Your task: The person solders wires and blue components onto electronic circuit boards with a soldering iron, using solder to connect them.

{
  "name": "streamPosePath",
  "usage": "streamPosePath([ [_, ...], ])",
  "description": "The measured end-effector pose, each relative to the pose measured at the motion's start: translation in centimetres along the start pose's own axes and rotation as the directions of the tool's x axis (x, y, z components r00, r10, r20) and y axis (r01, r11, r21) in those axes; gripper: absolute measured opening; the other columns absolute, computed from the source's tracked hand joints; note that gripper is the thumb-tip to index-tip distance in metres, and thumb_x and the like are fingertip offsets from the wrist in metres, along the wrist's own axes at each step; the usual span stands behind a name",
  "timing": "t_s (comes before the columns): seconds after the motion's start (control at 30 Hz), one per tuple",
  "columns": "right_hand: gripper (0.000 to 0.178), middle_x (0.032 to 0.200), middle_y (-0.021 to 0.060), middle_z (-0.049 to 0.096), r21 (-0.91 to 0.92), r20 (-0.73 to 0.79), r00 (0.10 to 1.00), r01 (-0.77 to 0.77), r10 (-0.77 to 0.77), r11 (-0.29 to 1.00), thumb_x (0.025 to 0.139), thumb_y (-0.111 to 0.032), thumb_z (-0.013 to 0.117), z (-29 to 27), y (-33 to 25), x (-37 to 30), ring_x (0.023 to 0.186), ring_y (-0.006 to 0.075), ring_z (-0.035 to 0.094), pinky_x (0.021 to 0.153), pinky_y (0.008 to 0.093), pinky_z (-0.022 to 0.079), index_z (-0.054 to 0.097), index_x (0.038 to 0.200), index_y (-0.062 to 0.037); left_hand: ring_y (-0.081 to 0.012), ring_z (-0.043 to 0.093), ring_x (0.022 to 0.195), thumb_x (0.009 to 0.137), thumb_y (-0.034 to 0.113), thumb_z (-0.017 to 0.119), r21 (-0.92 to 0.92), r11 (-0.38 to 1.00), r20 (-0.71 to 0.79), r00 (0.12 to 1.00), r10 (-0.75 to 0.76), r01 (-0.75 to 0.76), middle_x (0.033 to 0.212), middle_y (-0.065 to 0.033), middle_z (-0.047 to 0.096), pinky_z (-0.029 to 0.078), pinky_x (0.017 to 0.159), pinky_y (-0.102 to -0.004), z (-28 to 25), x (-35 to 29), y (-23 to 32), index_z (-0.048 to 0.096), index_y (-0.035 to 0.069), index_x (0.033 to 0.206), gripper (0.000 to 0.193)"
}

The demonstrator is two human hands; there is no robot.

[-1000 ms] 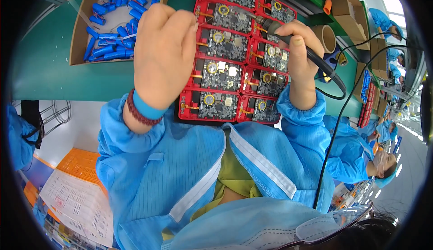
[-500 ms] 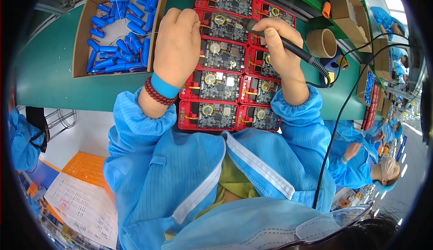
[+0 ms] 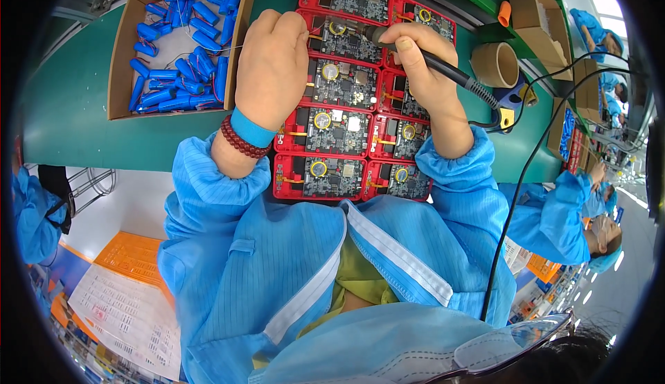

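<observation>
My right hand [image 3: 431,65] grips a soldering iron [image 3: 454,74] like a pen, its tip pointing left over a circuit board [image 3: 353,46] in the second row of red housings. Closed fingers of my left hand [image 3: 272,72] pinch a thin solder wire [image 3: 234,47], which trails left over a cardboard box; the fingertips are partly hidden. Beneath both hands, several red plastic housings [image 3: 278,176] stand in two columns, each holding a board with a round coin-like part ringed in yellow. The iron's exact contact point is too small to make out.
Left of my left hand is the cardboard box [image 3: 119,83] of blue cylindrical batteries [image 3: 163,74]. A brown tape-like ring [image 3: 494,65] and a blue-yellow holder [image 3: 508,110] stand right. The iron's black cable [image 3: 533,152] loops down my right side. Co-workers sit further right.
My right hand and the soldering iron have shifted slightly left. My left hand has barely moved. At the far right, a co-worker has changed posture.
</observation>
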State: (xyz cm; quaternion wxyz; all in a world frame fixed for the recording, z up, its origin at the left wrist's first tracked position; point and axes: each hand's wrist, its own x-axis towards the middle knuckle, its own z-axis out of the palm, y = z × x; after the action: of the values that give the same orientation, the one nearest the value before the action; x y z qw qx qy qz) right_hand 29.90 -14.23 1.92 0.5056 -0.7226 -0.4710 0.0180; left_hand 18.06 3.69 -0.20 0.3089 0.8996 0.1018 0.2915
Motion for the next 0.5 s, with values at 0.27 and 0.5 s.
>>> streamPosePath([
  [0.27,0.015,0.077,0.0077,0.064,-0.005,0.016,1.000,0.005,-0.005,1.000,0.087,-0.017,0.058,0.01,0.01,0.13,0.069,0.0203,0.060,0.064,0.0305,0.046,0.065,0.086,-0.0030,-0.0348,0.054,0.079,0.080,0.003,0.058,0.020,1.000,0.011,1.000,-0.011,0.011,0.082,-0.0155,0.054,0.045,0.068,-0.0428,0.25,0.17,-0.32,0.056,0.001,0.084,0.004],
  [0.5,0.015,0.077,0.0080,0.064,0.019,-0.005,1.000,-0.002,0.002,1.000,0.088,-0.017,0.058,-0.14,-0.08,0.02,0.068,0.0204,0.060,0.063,0.0307,0.047,0.064,0.086,-0.0029,-0.0355,0.053,0.078,0.081,0.003,0.057,0.021,1.000,0.018,1.000,0.017,-0.017,0.081,-0.0161,0.053,0.045,0.067,-0.0435,0.21,0.21,-0.41,0.056,0.001,0.084,0.004],
])
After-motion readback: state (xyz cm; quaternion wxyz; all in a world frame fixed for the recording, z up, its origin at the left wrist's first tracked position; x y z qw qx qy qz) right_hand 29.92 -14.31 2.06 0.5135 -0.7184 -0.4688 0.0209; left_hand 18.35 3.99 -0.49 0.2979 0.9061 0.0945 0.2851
